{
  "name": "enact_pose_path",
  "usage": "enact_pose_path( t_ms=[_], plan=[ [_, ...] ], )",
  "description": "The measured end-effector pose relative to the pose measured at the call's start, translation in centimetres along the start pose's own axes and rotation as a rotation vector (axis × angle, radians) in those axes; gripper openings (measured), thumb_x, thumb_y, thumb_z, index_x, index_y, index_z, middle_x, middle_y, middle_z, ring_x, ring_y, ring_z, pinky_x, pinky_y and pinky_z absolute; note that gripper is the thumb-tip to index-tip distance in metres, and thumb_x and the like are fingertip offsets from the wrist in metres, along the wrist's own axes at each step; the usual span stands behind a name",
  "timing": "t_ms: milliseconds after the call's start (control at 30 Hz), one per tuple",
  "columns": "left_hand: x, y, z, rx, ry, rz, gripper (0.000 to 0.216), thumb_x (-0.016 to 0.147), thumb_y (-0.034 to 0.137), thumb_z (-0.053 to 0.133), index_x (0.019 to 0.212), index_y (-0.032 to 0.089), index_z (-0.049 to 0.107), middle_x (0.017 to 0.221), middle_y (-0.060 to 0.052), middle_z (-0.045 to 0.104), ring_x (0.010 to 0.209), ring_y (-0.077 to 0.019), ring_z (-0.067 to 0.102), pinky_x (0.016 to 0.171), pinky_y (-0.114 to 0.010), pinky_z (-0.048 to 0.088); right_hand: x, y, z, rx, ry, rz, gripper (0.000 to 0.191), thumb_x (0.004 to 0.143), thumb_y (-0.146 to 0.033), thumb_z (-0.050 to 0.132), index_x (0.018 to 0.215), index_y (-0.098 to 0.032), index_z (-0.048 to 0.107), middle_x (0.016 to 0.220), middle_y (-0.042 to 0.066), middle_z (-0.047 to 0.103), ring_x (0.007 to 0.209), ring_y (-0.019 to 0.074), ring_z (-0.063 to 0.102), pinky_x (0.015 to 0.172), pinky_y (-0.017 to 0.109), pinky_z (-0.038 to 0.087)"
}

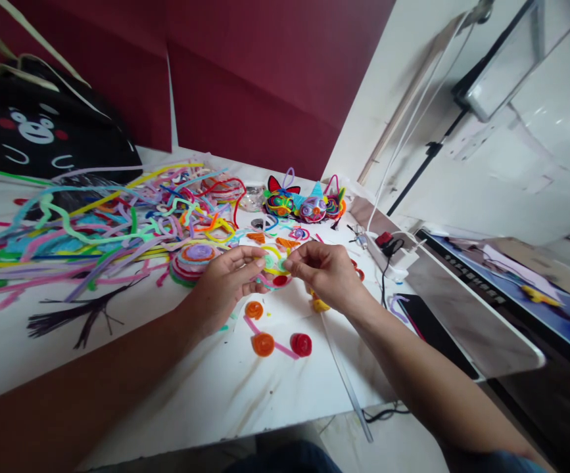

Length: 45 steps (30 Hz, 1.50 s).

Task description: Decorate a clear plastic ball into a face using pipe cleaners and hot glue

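Note:
My left hand (228,282) and my right hand (327,272) meet over the middle of the white table (117,368). Both pinch a small coiled pipe-cleaner piece (275,266) of yellow, green, pink and red between their fingertips. Just left of it lies a flat purple-and-pink spiral disc (193,259). Below the hands lie orange coils (263,343), one more orange coil (254,309) and a red coil (301,343), joined by a pink strand.
A big heap of loose coloured pipe cleaners (97,226) covers the left of the table. Finished coiled figures (307,203) stand at the back. A black bear-face bag (38,128) sits far left. A power strip (393,253), a dark phone (432,332) and a long clear stick (346,381) lie right.

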<state>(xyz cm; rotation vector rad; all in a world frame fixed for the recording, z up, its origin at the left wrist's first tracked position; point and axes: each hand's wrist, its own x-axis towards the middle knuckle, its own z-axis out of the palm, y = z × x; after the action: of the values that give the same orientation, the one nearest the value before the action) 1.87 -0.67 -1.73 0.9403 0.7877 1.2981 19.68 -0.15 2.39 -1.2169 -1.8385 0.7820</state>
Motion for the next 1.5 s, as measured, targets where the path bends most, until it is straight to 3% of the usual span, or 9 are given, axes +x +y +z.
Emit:
enact_pose_path(
  t_ms=[433,600,833,1267,1500],
  plan=[
    [0.0,-0.1,0.0,0.003,-0.022,0.006,0.022,0.069,0.026,0.078,0.085,0.017,0.066,0.080,0.000,0.060,0.066,-0.0108,0.057,0.056,-0.024,0.052,0.6,-0.2,0.5,-0.012,-0.008,0.030,0.011,0.074,-0.026,0.064,0.071,-0.016,0.064,0.061,-0.002,0.060,0.048,0.0078,0.048,0.045,0.019,0.035],
    [-0.1,0.0,0.2,0.016,-0.014,0.017,0.023,0.067,0.026,0.078,0.084,0.016,0.066,0.081,0.000,0.060,0.065,-0.0109,0.056,0.056,-0.025,0.053,0.7,-0.1,0.8,-0.092,0.024,0.014,0.007,0.072,-0.022,0.062,0.067,-0.016,0.062,0.061,-0.001,0.062,0.053,0.0100,0.055,0.050,0.020,0.038],
    [-0.1,0.0,0.2,0.056,0.002,0.018,0.024,0.066,0.026,0.079,0.084,0.016,0.067,0.078,0.001,0.057,0.064,-0.0100,0.054,0.056,-0.025,0.054,0.6,-0.5,1.2,-0.157,0.057,0.032,0.008,0.068,-0.017,0.059,0.061,-0.017,0.059,0.057,-0.002,0.061,0.052,0.0097,0.053,0.051,0.021,0.038],
    [0.1,-0.2,0.1,-0.024,-0.004,-0.008,0.025,0.065,0.026,0.080,0.084,0.016,0.066,0.076,0.001,0.060,0.064,-0.0109,0.057,0.056,-0.025,0.053,0.3,-0.6,0.8,0.220,0.018,0.168,0.022,0.067,-0.033,0.071,0.064,-0.017,0.057,0.050,-0.007,0.048,0.041,0.0054,0.034,0.040,0.020,0.027],
    [0.1,-0.2,-0.1,-0.023,-0.005,-0.021,0.025,0.067,0.025,0.079,0.086,0.016,0.064,0.078,0.000,0.061,0.066,-0.0111,0.058,0.056,-0.024,0.053,0.2,-1.1,0.6,0.426,-0.031,0.206,0.020,0.062,-0.029,0.074,0.063,-0.016,0.059,0.049,-0.008,0.046,0.042,0.0047,0.030,0.041,0.020,0.022]
  ],
)
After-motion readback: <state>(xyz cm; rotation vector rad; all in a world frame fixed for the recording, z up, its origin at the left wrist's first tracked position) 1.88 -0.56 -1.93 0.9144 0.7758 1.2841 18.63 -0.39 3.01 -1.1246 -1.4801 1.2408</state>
